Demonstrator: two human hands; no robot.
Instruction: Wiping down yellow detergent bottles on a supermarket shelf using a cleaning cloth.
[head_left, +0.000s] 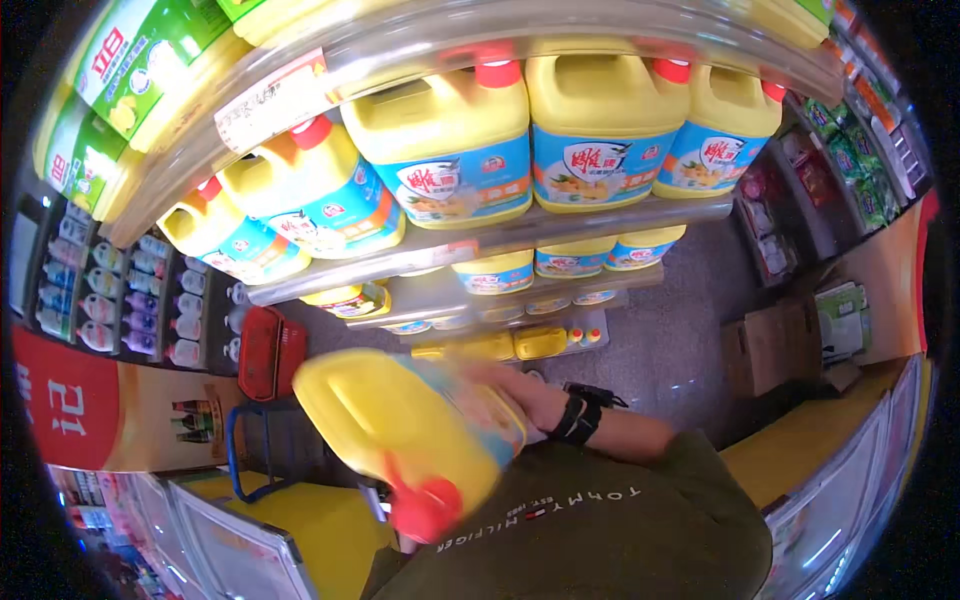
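Observation:
A large yellow jug (375, 420) with a blue label and a red cap (427, 510) is tilted in front of my chest, its cap end toward me. My right hand (506, 386), with a black band at the wrist, grips the jug's labelled side. Motion blurs the jug and the fingers. Only a sliver of skin of my left arm or hand (407, 544) shows below the cap; the jug hides the rest. Ahead, a row of similar yellow jugs (604, 135) with red caps stands upright on a shelf (495, 232).
Green-labelled packs (150, 75) sit on the shelf above at left. Lower shelves hold more yellow containers (540, 343). A red basket (274, 352) and a blue metal frame (251, 450) stand at left. An open cardboard box (776, 349) is at right, near a chest freezer (832, 487).

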